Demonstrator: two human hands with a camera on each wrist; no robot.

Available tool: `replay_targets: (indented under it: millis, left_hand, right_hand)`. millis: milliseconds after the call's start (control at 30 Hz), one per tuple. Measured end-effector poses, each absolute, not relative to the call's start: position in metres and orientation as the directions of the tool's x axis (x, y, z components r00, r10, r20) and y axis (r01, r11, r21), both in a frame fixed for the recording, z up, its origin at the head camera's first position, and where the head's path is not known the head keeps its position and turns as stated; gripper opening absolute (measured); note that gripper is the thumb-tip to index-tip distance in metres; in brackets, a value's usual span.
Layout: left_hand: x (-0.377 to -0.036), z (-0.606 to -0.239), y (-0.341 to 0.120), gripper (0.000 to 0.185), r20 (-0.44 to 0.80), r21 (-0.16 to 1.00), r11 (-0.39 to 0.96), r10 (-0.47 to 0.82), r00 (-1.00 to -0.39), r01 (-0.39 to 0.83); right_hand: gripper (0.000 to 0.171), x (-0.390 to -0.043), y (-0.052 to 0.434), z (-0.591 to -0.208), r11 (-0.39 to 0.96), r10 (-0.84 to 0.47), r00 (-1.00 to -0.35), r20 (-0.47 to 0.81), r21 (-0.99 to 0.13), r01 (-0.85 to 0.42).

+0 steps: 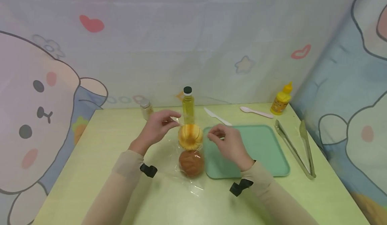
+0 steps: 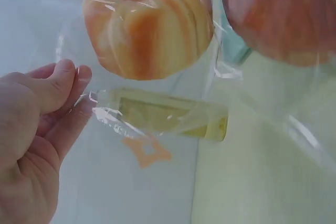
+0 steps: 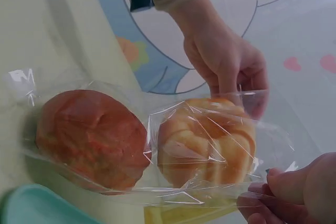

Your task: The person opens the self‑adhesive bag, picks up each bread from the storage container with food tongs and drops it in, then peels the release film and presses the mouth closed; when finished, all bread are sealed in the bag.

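Observation:
A clear plastic bag (image 3: 152, 129) hangs between my hands with two breads inside. The yellow-and-orange ridged bun (image 1: 190, 137) sits at the upper end; the smooth brown bun (image 1: 191, 163) lies below it, nearer me. My left hand (image 1: 157, 127) pinches the bag's upper left edge between thumb and fingertips. On the opposite side, my right hand (image 1: 229, 144) pinches the upper right edge, thumb against curled fingers. Through the film, the left wrist view shows a bottle of yellow liquid (image 2: 168, 114) standing behind the bag.
A green tray (image 1: 257, 174) lies to the right under my right hand. Tongs (image 1: 294, 151) and a yellow squeeze bottle (image 1: 280, 100) stand farther right. A white plastic knife (image 1: 217, 116), a pink spoon (image 1: 257, 112) and a small lidded jar (image 1: 146, 109) are along the back.

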State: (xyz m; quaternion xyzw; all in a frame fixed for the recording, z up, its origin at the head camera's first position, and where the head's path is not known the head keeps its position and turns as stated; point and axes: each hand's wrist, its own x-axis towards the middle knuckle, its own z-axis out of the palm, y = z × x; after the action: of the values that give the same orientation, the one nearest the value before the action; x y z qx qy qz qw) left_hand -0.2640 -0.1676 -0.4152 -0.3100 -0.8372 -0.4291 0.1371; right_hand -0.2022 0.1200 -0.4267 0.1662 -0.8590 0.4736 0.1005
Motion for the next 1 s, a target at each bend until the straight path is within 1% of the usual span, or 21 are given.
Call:
replay_targets:
  millis: [67, 233, 300, 467, 567, 667, 833, 900, 1000]
  left_hand:
    - [-0.261, -0.414, -0.172, 0.027, 0.493, 0.636, 0.454, 0.385, -0.781, 0.625]
    - [-0.254, -0.412, -0.181, 0.016, 0.481, 0.645, 0.467, 0.366, -0.796, 0.605]
    - [-0.251, -0.41, -0.185, 0.012, 0.483, 0.659, 0.455, 0.355, -0.801, 0.599]
    - [-0.243, -0.406, -0.193, 0.007, 0.47, 0.705, 0.446, 0.288, -0.835, 0.551]
    - [-0.238, -0.406, -0.195, 0.006, 0.476, 0.742, 0.401, 0.248, -0.844, 0.537]
    - [-0.236, -0.407, -0.194, 0.009, 0.523, 0.746, 0.333, 0.243, -0.817, 0.577]
    - [-0.232, -0.406, -0.19, 0.016, 0.628, 0.689, 0.276, 0.236, -0.742, 0.67]
    - [-0.232, -0.406, -0.191, 0.017, 0.649, 0.683, 0.257, 0.216, -0.73, 0.684]
    - [-0.23, -0.406, -0.193, 0.016, 0.659, 0.689, 0.231, 0.195, -0.727, 0.687]
  right_hand:
    - [0.009, -0.204, 0.12, -0.424, 0.492, -0.195, -0.918, 0.346, -0.775, -0.397]
    - [0.005, -0.21, 0.121, -0.419, 0.491, -0.228, -0.901, 0.37, -0.755, -0.434]
    - [0.005, -0.213, 0.122, -0.417, 0.498, -0.244, -0.893, 0.378, -0.742, -0.45]
    - [0.005, -0.218, 0.122, -0.409, 0.508, -0.254, -0.874, 0.413, -0.712, -0.484]
    - [0.005, -0.219, 0.119, -0.404, 0.489, -0.251, -0.865, 0.434, -0.715, -0.5]
    - [0.005, -0.219, 0.113, -0.401, 0.467, -0.256, -0.854, 0.454, -0.715, -0.52]
    - [0.006, -0.221, 0.105, -0.399, 0.432, -0.242, -0.819, 0.521, -0.698, -0.571]
    - [0.005, -0.222, 0.104, -0.398, 0.421, -0.22, -0.807, 0.548, -0.693, -0.586]
    - [0.005, -0.224, 0.105, -0.395, 0.418, -0.206, -0.794, 0.573, -0.682, -0.6]
